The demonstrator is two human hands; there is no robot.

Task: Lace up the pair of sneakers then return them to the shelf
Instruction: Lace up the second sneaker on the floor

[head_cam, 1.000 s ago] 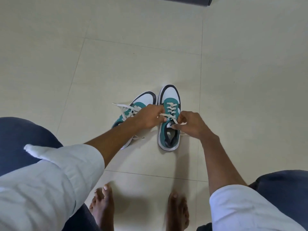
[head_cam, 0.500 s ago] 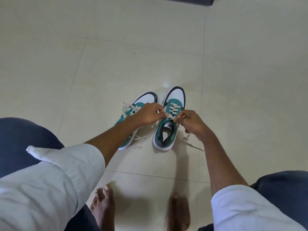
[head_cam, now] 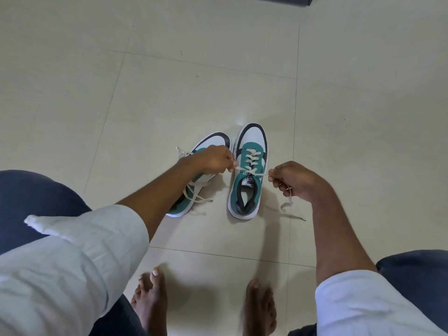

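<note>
Two teal, white and black sneakers stand side by side on the tiled floor. The right sneaker [head_cam: 247, 175] is laced up its front with a white lace [head_cam: 251, 172]. My left hand [head_cam: 213, 160] pinches the lace's left end beside the shoe's tongue. My right hand [head_cam: 294, 180] is closed on the right end, pulled out to the right, with the loose tail [head_cam: 289, 207] hanging to the floor. My left forearm partly hides the left sneaker [head_cam: 194, 185], and its loose laces [head_cam: 194, 195] spill onto the floor.
My bare feet [head_cam: 151, 304] rest on the cream floor tiles [head_cam: 218, 69] just below the shoes, with my knees in dark trousers at both sides. A dark furniture edge [head_cam: 278, 0] shows at the top.
My hands have drawn apart, the right one moving out to the right, so the lace ends are stretched across the right sneaker's top. The right sneaker has shifted slightly.
</note>
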